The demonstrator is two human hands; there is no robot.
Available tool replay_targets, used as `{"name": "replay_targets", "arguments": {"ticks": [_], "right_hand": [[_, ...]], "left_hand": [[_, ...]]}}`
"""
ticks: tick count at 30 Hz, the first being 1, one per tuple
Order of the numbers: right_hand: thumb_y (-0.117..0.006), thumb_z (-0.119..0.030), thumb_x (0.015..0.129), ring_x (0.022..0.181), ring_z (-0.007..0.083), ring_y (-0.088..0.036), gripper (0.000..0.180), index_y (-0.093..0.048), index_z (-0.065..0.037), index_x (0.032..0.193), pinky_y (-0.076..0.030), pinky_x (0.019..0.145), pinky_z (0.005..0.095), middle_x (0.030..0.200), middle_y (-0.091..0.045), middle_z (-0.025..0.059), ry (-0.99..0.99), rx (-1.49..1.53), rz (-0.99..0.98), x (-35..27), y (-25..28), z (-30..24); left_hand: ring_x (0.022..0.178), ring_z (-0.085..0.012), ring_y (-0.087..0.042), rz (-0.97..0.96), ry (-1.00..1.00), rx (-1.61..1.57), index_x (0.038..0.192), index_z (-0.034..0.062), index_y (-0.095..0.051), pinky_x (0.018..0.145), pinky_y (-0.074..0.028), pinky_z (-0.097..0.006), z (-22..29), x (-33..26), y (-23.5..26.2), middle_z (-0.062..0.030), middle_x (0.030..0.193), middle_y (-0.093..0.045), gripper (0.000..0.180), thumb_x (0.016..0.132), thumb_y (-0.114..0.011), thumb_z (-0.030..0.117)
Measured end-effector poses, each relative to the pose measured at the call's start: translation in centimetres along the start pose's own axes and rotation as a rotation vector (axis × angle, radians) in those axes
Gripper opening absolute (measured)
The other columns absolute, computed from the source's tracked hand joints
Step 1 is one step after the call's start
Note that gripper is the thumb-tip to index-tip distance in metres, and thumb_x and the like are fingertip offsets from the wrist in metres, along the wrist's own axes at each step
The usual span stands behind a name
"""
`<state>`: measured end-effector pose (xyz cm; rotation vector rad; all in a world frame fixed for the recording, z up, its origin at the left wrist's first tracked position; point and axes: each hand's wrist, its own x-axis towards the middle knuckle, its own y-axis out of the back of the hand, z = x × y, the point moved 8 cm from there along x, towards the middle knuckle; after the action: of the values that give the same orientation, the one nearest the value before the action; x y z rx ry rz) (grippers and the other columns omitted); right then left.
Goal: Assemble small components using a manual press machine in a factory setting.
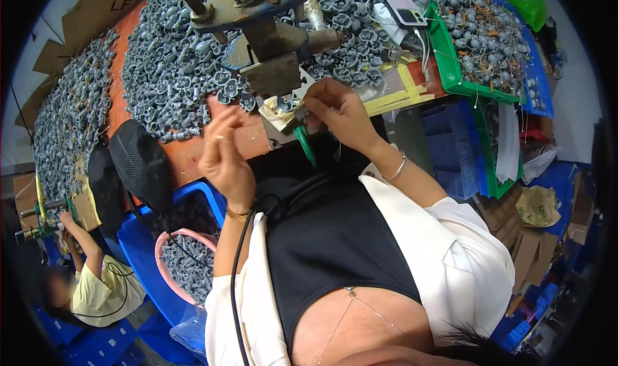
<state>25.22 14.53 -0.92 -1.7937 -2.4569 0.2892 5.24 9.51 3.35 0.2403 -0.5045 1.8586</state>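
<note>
- One small grey plastic part (302,110) sat pinched between the thumb and fingertips of the right hand (338,112), held right at the edge of the metal plate (273,76) of the press.
- The right hand's fingers were bunched together around that part; a green-handled tool (306,146) hung down just below the hand, though I could not tell whether the hand gripped it.
- The left hand (222,154) stood just to the left of the right one, near but apart, fingers held upright and close together, palm turned inward; it held nothing that I could see.
- Just above both hands rose the press (257,18), a worn metal frame with a spring and rods.
- Beyond the hands, a big heap of grey parts (174,64) covered the orange-brown table (187,157).
- To the right of the right hand lay strips of yellow tape (402,92) on the table, and further out a green tray (450,70) filled with more grey parts.
- Below the left hand a black mesh pad (141,163) leaned over a blue bin (145,250), with a pink basin (168,273) of grey parts inside it.
- Far off to the left, another person's hand (66,221) worked at a second small machine (42,215).
</note>
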Motion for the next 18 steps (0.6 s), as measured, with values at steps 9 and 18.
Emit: {"name": "replay_targets", "arguments": {"ticks": [9,18], "right_hand": [[-0.059,-0.006,0.089,0.072,0.0065,-0.059,0.014,-0.054,-0.001,0.101,-0.046,0.060,0.0218,0.079,-0.060,0.0032,0.208,-0.315,-0.106,0.0,-2.1,0.2],[-0.067,-0.013,0.082,0.058,0.0169,-0.064,0.019,-0.058,-0.003,0.096,-0.046,0.053,0.0266,0.065,-0.065,0.0073,0.338,-0.713,0.170,0.3,-1.5,0.1]], "left_hand": [[0.086,-0.0243,-0.059,-0.412,-0.220,0.738,0.102,0.0023,-0.065,0.076,-0.046,-0.029,0.6,-1.4,-4.5,-0.0115,0.090,-0.063,0.025,0.077,-0.069,0.000],[0.054,-0.0146,-0.049,-0.275,-0.003,0.728,0.094,0.0033,-0.067,0.051,-0.039,-0.027,-3.5,0.0,-3.4,-0.0064,0.074,-0.058,0.016,0.078,-0.070,0.005]]}}
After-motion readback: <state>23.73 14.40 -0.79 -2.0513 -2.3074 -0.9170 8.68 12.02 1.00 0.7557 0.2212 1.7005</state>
